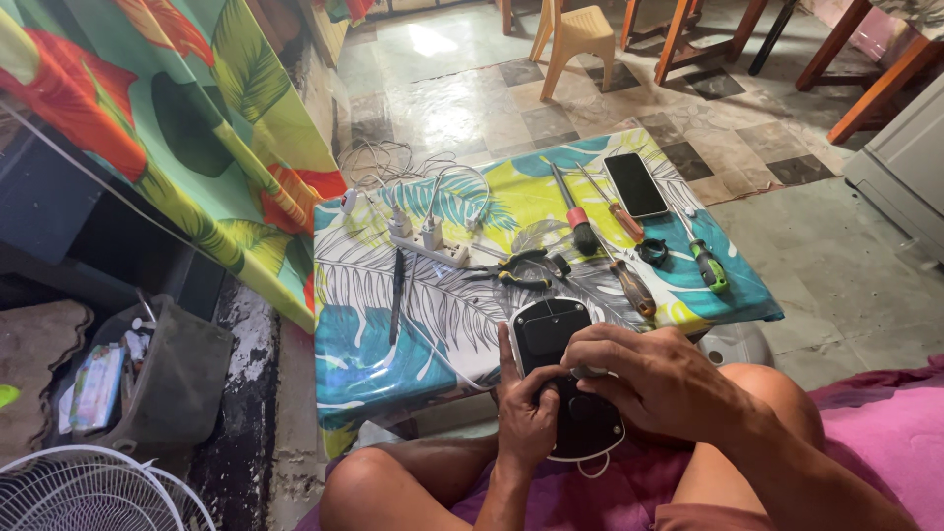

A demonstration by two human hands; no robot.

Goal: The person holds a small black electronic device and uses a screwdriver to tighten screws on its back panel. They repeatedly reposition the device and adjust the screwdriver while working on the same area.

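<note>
Over my lap, at the table's near edge, I see both hands on a black device with a white rim. Left hand grips its lower left side, fingers curled; right hand curls over the middle, fingertips pressing. Pliers and screwdrivers lie beyond.

My hands — left hand, right hand — hold the device near me; on the table beyond, power strip left, pliers middle, screwdrivers and phone right.

Black device lower half hidden under right hand; white fan guard cut off by frame edge.
</note>
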